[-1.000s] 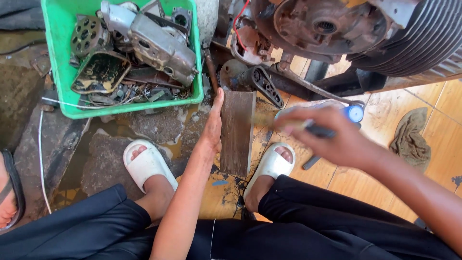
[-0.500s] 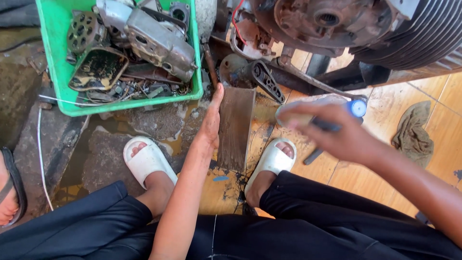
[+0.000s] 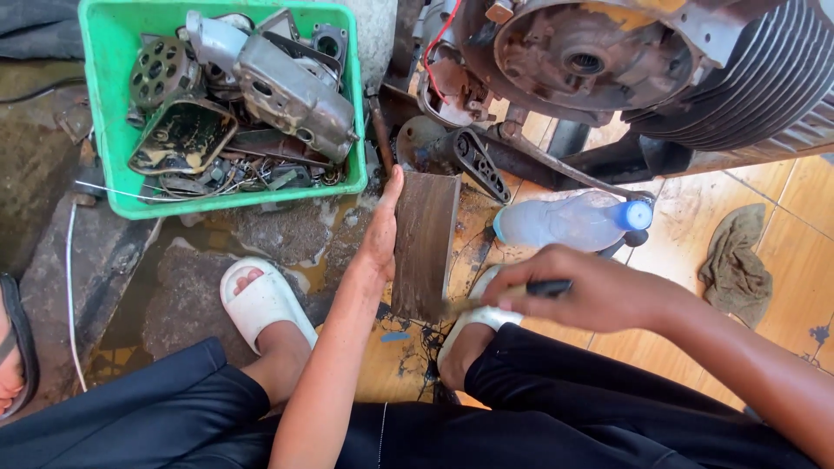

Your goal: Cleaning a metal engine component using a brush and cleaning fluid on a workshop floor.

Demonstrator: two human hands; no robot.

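My left hand (image 3: 382,227) lies flat along the left edge of a dark rectangular metal plate (image 3: 425,244) on the floor, steadying it. My right hand (image 3: 584,292) grips a thin tool with a dark handle (image 3: 547,287); its blurred light tip (image 3: 460,305) touches the plate's near right corner. A clear plastic bottle with a blue cap (image 3: 569,221) lies on its side just beyond my right hand. My feet in white slippers (image 3: 263,301) flank the plate.
A green plastic crate (image 3: 109,130) of greasy engine parts stands at the back left. A rusty engine with cooling fins (image 3: 625,61) sits at the back right. A dirty rag (image 3: 737,258) lies on the orange tiles at right. Another person's sandalled foot (image 3: 10,347) shows at the left edge.
My right hand has drawn back towards me with the tool, from over the bottle down to the plate's near corner, uncovering the bottle. My left hand has stayed on the plate.
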